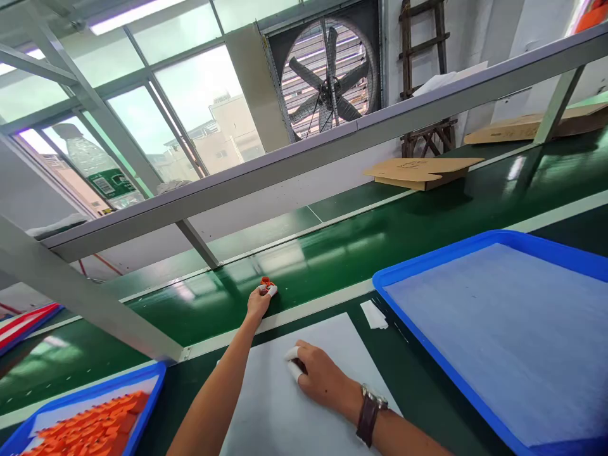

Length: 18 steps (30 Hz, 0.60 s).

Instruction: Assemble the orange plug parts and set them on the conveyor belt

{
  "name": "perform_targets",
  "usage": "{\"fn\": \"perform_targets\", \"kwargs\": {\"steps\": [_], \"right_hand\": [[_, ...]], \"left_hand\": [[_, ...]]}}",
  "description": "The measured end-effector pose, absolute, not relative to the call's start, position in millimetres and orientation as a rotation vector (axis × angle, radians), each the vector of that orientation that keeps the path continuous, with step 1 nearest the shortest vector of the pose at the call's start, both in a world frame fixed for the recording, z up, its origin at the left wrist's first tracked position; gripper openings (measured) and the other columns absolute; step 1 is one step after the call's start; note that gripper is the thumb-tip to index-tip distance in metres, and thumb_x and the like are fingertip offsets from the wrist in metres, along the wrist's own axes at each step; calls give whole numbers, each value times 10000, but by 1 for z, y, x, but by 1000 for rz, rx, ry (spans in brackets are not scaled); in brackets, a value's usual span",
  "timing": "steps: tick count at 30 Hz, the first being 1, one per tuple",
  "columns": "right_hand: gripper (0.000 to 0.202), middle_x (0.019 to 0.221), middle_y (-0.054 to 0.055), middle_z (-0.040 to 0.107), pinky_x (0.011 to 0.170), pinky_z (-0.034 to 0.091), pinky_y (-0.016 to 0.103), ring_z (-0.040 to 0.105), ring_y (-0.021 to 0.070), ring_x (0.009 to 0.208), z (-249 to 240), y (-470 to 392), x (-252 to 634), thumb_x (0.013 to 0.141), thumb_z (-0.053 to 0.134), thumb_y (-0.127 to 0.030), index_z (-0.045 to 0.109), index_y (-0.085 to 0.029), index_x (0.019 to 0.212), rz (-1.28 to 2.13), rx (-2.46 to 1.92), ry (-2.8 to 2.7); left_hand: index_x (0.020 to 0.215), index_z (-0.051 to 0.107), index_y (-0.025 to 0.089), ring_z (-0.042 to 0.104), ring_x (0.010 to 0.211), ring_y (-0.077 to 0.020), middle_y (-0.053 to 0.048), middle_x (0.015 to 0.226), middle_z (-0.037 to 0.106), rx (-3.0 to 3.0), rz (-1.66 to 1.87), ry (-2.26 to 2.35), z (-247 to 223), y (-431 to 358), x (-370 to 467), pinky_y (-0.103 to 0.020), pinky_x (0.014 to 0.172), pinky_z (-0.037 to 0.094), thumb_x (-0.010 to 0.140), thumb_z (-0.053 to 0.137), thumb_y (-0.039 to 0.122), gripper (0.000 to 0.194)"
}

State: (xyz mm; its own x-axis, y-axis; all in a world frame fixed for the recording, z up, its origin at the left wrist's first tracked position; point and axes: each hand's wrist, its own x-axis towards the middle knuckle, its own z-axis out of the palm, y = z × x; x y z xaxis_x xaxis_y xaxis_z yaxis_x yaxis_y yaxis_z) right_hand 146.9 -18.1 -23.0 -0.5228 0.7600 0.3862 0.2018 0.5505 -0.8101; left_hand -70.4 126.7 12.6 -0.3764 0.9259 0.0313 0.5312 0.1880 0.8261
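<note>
My left hand (259, 301) reaches forward over the green conveyor belt, with white covers on its fingertips. Its thumb and fingers close around a small orange piece (266, 281), whose exact shape is partly hidden. My right hand (323, 376), also with white fingertip covers, is curled above a white sheet (308, 424) on the dark green worktop. A gap shows between its thumb and forefinger, and I see nothing held there. A watch (369, 415) with a dark strap is on that wrist.
A blue tray lined with white (434, 345) lies at right. Another blue tray (154, 392) at lower left carries many orange pieces (99, 424). Small white slips (374, 315) lie near the sheet. A grey shelf rail (304, 161) crosses above the belt; cardboard (422, 171) rests beyond.
</note>
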Motion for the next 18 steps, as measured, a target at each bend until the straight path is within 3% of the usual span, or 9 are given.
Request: {"fn": "perform_targets", "kwargs": {"steps": [4, 8, 14, 18], "right_hand": [[370, 885, 25, 624, 712, 461, 272, 582, 172, 760, -21, -19, 147, 773, 506, 11, 698, -222, 988, 934, -780, -2009], [316, 874, 30, 628, 707, 465, 285, 579, 177, 762, -15, -20, 150, 816, 508, -30, 688, -204, 1008, 1023, -814, -1926], [293, 838, 18, 634, 707, 485, 309, 606, 166, 725, -2, -24, 152, 995, 466, -288, 646, -197, 1208, 1345, -828, -1682], [395, 828, 1, 618, 662, 484, 295, 569, 139, 671, 1, -35, 147, 991, 514, -423, 595, -184, 1295, 1545, -781, -1634]], "left_hand": [[1163, 612, 151, 706, 1041, -224, -118, 1156, 710, 1269, 1202, 1649, 24, 82, -66, -377, 960, 547, 811, 758, 276, 401], [1207, 628, 159, 699, 1089, -272, -137, 1201, 702, 1187, 1196, 1381, 39, 8, -59, -413, 1018, 525, 727, 834, 272, 535], [1140, 691, 194, 678, 1092, -264, -86, 1122, 721, 1218, 1137, 1352, 46, -82, -55, -406, 1020, 517, 751, 806, 212, 406], [1124, 702, 251, 663, 982, -210, -67, 1114, 673, 1563, 1172, 1443, 28, -106, -55, -361, 878, 571, 838, 688, 180, 295]]}}
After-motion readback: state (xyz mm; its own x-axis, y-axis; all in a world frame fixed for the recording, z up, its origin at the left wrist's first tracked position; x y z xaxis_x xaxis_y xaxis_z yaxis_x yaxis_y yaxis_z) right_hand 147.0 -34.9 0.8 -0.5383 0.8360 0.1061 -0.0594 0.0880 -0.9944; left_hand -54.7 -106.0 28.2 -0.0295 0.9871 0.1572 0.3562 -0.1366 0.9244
